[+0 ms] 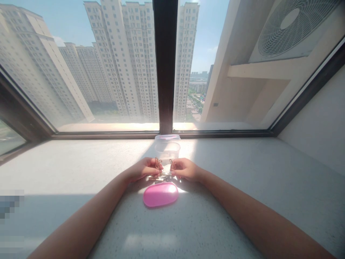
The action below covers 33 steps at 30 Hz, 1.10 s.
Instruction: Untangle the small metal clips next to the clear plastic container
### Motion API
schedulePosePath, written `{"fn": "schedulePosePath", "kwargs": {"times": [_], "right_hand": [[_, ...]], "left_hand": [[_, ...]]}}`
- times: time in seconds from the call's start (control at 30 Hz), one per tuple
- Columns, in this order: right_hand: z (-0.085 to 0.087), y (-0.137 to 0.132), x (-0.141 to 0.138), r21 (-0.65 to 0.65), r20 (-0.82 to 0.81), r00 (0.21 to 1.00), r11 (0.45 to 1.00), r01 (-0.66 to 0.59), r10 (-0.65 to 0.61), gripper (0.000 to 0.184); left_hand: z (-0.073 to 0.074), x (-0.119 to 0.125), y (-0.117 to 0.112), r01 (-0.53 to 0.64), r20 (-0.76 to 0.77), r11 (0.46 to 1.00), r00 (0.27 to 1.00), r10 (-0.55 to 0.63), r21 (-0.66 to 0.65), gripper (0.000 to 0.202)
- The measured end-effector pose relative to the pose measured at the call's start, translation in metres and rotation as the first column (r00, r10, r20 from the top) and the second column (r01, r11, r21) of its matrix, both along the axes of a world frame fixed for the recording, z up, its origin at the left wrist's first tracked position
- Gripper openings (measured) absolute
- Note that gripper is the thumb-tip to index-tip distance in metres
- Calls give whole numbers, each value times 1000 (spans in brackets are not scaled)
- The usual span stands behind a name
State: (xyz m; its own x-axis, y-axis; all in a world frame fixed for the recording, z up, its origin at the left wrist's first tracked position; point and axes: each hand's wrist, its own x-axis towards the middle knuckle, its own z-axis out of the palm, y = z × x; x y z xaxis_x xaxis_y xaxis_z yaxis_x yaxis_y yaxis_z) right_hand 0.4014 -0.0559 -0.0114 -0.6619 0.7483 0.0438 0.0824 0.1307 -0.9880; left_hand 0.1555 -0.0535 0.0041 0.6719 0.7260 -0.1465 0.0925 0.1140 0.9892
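Observation:
My left hand [144, 168] pinches a small rose-gold wire clip [158, 163] between its fingertips. My right hand [185, 169] pinches a second rose-gold clip [173, 164] the same way. Both hands rest on the stone windowsill [81, 169], close together, just in front of a clear plastic container [167, 146] with a pinkish rim. A few more clips [159, 177] lie on the sill under my left fingers. A pink oval lid [160, 194] lies flat just in front of both hands.
The window frame [165, 64] rises right behind the container, with glass on both sides. A white wall [318, 126] closes the sill on the right. An outdoor air-conditioner unit [293, 28] hangs outside at the upper right.

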Motion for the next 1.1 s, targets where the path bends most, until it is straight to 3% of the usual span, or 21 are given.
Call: {"fn": "schedulePosePath", "kwargs": {"times": [1.1], "right_hand": [[4, -2, 0, 0, 22, 1000, 1000, 4, -4, 23]], "left_hand": [[2, 3, -2, -23, -10, 1000, 1000, 23, 18, 25]]}}
